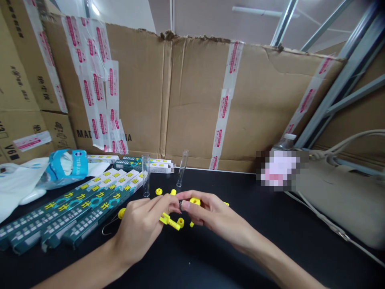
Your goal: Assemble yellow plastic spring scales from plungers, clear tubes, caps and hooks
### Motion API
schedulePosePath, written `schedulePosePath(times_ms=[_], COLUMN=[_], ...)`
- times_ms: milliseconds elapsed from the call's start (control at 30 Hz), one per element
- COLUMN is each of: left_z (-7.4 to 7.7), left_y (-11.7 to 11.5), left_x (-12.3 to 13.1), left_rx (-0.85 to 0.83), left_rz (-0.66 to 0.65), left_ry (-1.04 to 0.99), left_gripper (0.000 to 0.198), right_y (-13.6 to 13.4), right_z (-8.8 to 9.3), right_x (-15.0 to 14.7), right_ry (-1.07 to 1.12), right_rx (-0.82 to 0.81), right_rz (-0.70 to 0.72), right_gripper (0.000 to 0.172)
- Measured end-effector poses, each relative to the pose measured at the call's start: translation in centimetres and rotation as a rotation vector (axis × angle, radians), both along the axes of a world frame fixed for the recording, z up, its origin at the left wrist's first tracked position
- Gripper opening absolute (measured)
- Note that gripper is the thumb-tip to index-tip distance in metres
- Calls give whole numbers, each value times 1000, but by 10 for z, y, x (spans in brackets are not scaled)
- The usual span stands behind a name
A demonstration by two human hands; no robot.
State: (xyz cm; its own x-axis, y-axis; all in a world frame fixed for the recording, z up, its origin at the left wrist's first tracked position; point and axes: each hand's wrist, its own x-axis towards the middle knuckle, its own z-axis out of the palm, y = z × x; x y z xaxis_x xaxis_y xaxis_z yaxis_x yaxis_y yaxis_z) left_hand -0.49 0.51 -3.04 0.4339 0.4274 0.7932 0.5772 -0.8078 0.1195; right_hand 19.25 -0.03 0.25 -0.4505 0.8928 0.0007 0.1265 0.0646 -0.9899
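My left hand (142, 218) and my right hand (207, 210) meet above the black table, fingertips nearly touching. Pinched between my right thumb and fingers is a small dark metallic piece (181, 204), too small to name. The left fingers are closed too; what they grip is hidden. A yellow forked plastic part with a threaded stem (171, 222) shows just below the left fingers. Close by are a small yellow ring (180, 222) and a larger yellow ring (195, 201) by the right hand; whether it is held I cannot tell. Another yellow ring (159, 192) lies behind.
Two clear tubes (146, 176) (182, 168) stand behind my hands. Long green boxes (90, 212) lie at left, beside a blue tissue pack (66, 164). A bent wire hook (108, 225) lies by my left wrist. At right are a bottle (281, 164) and a beige bag (339, 196). Cardboard (192, 104) walls the back.
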Motion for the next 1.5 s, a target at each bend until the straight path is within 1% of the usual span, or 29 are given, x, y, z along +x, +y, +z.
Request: schedulePosePath(times_ms=[100, 167, 233, 300, 367, 400, 467, 533, 633, 767, 900, 1033, 1133, 1233, 1267, 1333, 1400, 1467, 1500], left_z=[-1, -1, -1, -1, -2, -2, -3, -2, 1, 6, 11, 17, 22, 26, 28, 30, 34, 39, 43], left_y=[0, 0, 0, 0, 1, 2, 2, 3, 2, 1, 3, 5, 6, 6, 5, 5, 4, 4, 4], left_x=[1, 1, 2, 2, 3, 3, 4, 5, 6, 4, 1, -2, -4, -7, -7, -8, -8, -8, -8], left_rx=[12, -10, -53, -112, -156, -162, -153, -141, -139, -189, -238, -216, -198, -214, -244, -357, -502, -614, -643], left_rz=[25, 33, 60, 121, 201, 240, 297, 316, 309, 322, 294, 260, 246, 233, 223, 194, 143, 74, 41], left_ry=[16, 41, 65, 80, 92, 95, 98, 99, 92, 68, -19, -102, -146, -198, -223, -284, -370, -475, -528], left_gripper=[17, 15, 9, 4, 8, 12, 18, 21, 18, 14, 18, 22, 23, 25, 26, 27, 27, 25, 24], right_y=[1, 5, 11, 17, 22, 25, 31, 35, 39, 39, 39, 38, 38, 39, 39, 37, 35, 34, 34], right_z=[-4, -7, -10, -12, -15, -17, -22, -28, -32, -29, -23, -21, -23, -23, -22, -19, -15, -11, -10], right_x=[-3, -1, 2, 7, 12, 14, 16, 16, 15, 18, 29, 38, 39, 39, 39, 39, 37, 30, 24], right_ry=[-18, 1, -36, -177, -360, -440, -543, -600, -622, -612, -668, -801, -842, -831, -831, -824, -768, -637, -556], right_rx=[38, 48, 89, 200, 368, 442, 537, 572, 570, 514, 555, 625, 609, 572, 572, 595, 644, 672, 659], right_rz=[-20, -54, -94, -170, -243, -255, -225, -182, -166, -192, -199, -159, -143, -139, -143, -172, -242, -313, -324], right_gripper=[36, 36, 32, 24, 16, 12, 13, 18, 24, 26, 29, 31, 31, 39, 41, 42, 36, 26, 23])
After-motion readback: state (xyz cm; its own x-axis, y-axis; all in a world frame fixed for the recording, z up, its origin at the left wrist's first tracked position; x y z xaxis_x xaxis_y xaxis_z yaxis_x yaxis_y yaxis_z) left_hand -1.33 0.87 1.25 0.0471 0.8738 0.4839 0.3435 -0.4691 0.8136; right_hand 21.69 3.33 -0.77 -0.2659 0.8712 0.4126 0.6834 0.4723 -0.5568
